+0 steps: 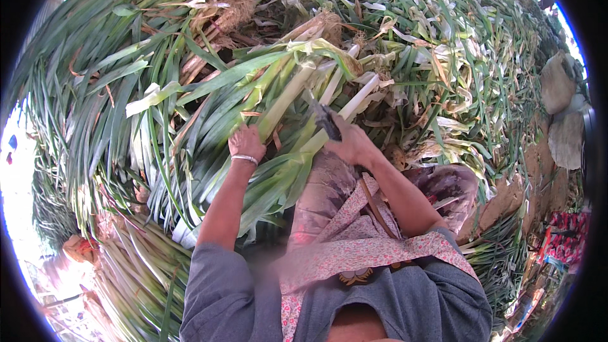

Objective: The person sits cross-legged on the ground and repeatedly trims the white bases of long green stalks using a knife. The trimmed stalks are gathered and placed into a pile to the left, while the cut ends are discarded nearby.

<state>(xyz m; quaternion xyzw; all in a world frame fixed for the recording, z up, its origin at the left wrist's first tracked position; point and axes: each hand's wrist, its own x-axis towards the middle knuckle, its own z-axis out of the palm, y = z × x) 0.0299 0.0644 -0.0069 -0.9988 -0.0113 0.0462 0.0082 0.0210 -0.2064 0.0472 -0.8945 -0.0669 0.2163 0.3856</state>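
My left hand (pixel 247 143), with a pale band at the wrist, is closed around a leek (pixel 287 95) low on its stalk where the green leaves begin. The leek slants up and right, its pale end beneath a loose, folded-over leaf (pixel 327 48). In my right hand (pixel 352 143) is a dark air blow gun (pixel 327 121), its thin metal nozzle directed up and left at the leek's stalk. A brown hose (pixel 377 208) runs below that hand across my lap. Beside the gun, a white-stalked leek (pixel 362 97) lies partly behind my right hand.
Unpeeled leeks with hairy roots (pixel 237 7) are heaped at the upper left. Stripped leaves (pixel 441 38) cover the upper right. Paler stalks (pixel 137 266) lie in a pile at lower left. Stones (pixel 560 85) stand at the right, near bare soil (pixel 541 175).
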